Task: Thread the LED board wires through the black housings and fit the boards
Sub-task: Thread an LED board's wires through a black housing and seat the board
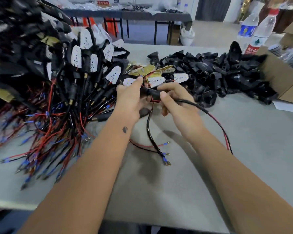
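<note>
Grey laminate covers the desk [243, 141], which stands in a workshop with a second long table [125, 14] across the concrete floor at 12 o'clock. Two clear water bottles [260, 31] stand at the desk's 2 o'clock corner beside an open cardboard box [284, 78]. A heap of empty black housings [218, 73] spreads from the box toward the centre. At 10 o'clock rises a tangled mound of finished assemblies [66, 73], white LED boards upward, red and black leads with blue-sleeved terminals trailing toward the near edge. Loose LED boards [180, 77] lie between the two heaps, just beyond the fingers.

Both hands meet at the centre of the desk, raised above it. The left hand [132, 100] pinches a white LED board [130, 81] at its fingertips, its red wire running down into the black housing [150, 92] held between the hands. The right hand [174, 102] curls round the housing's cable end, thumb on top. A black sheathed cable [210, 114] sweeps from that grip toward 4 o'clock, and another lead [150, 132] hangs to 6 o'clock, its terminals resting on the desk.
</note>
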